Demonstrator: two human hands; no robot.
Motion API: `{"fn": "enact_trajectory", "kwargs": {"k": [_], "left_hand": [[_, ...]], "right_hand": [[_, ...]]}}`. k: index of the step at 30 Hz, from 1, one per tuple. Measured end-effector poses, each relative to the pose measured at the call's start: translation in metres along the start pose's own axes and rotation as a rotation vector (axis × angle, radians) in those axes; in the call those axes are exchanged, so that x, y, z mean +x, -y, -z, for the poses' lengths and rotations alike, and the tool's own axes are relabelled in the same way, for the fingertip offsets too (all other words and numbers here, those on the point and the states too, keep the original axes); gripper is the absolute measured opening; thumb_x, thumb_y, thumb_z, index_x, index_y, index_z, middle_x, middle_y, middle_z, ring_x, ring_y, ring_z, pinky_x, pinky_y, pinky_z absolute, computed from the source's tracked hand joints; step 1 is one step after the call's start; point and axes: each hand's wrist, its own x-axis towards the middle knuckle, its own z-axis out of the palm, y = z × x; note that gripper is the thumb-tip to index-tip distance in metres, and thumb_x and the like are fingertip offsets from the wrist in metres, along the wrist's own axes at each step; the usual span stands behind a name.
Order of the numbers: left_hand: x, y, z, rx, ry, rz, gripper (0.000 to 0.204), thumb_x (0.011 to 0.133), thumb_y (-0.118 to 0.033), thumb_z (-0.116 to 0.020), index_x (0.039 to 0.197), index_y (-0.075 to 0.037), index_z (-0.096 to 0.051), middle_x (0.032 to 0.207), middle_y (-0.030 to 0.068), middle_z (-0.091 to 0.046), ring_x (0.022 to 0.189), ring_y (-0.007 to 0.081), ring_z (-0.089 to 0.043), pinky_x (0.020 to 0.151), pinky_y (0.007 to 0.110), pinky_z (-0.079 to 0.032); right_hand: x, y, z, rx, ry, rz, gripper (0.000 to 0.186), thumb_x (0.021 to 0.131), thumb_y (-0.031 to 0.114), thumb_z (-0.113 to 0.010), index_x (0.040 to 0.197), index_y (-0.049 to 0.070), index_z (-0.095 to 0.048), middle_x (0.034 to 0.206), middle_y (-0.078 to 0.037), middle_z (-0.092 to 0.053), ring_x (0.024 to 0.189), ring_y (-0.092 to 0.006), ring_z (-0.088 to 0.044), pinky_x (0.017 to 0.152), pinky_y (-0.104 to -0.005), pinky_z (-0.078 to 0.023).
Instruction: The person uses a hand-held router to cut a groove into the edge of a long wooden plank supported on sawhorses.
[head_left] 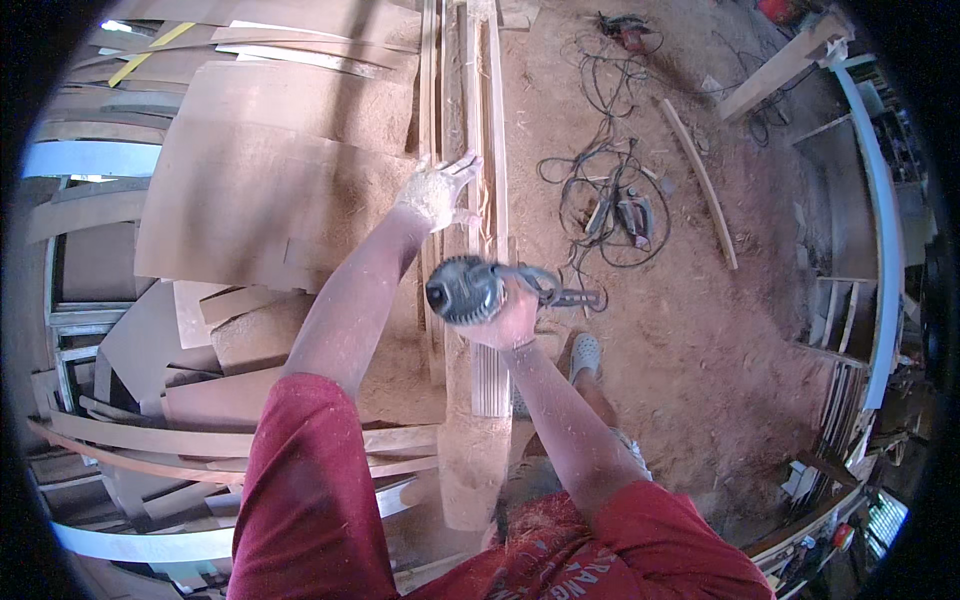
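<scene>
My right hand (515,318) is wrapped round a dark corded power tool (470,290) with a round ribbed end; its exact kind I cannot make out. The tool sits over a long wooden board (490,385), grooved along its near part, and hides a stretch of it. Farther up the board, my dusty left hand (435,195) has its fingers stretched out and its thumb apart, at the board's left edge. Curled wood shavings (486,225) lie along the board beside the left fingertips. A long bench or beam (475,480) carries the board.
Large flat sheets (240,170) and offcuts lie on the left. On the dusty floor to the right are a corded power tool (635,215) amid tangled cable, a curved wooden strip (700,180) and another red tool (630,38) at the far end. A post (780,70) leans at right.
</scene>
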Motion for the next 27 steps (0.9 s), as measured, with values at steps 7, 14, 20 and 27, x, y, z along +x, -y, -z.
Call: {"fn": "enact_trajectory", "kwargs": {"k": [7,14,20,27], "left_hand": [[0.011,0.02,-0.023,-0.068,-0.194,-0.126,0.079,0.105,-0.053,-0.064,0.173,-0.015,-0.045,0.182,0.0084,-0.042,0.164,0.0276,-0.046,0.134,0.07,-0.025],[0.01,-0.004,-0.005,0.026,-0.094,-0.011,0.094,0.102,-0.063,-0.069,0.177,-0.019,-0.036,0.186,0.0034,-0.033,0.165,0.0265,-0.044,0.137,0.066,-0.024],[0.001,-0.011,0.008,0.043,0.03,0.038,0.12,0.09,-0.072,-0.078,0.182,-0.019,-0.021,0.189,-0.0007,-0.023,0.168,0.0282,-0.038,0.14,0.062,-0.02],[0.003,-0.005,-0.001,0.01,-0.001,0.034,0.116,0.091,-0.066,-0.081,0.181,-0.019,-0.026,0.189,0.0011,-0.024,0.168,0.0269,-0.037,0.141,0.059,-0.02]], "right_hand": [[0.054,-0.007,-0.008,0.017,-0.02,-0.069,0.08,0.063,0.047,-0.096,0.122,-0.002,-0.073,0.098,-0.025,-0.081,0.09,-0.0431,-0.082,0.08,-0.0492,-0.068],[-0.016,0.023,0.006,-0.044,-0.011,-0.243,0.077,0.065,0.048,-0.099,0.118,-0.002,-0.075,0.096,-0.021,-0.082,0.083,-0.0325,-0.084,0.077,-0.0443,-0.069],[-0.061,0.046,0.025,-0.022,0.031,-0.117,0.073,0.065,0.042,-0.104,0.121,0.004,-0.076,0.104,-0.015,-0.082,0.092,-0.0327,-0.083,0.084,-0.044,-0.068],[-0.012,0.012,0.012,0.033,-0.032,0.038,0.067,0.061,0.039,-0.105,0.11,0.005,-0.077,0.099,-0.016,-0.077,0.087,-0.0349,-0.08,0.078,-0.0434,-0.066]]}}
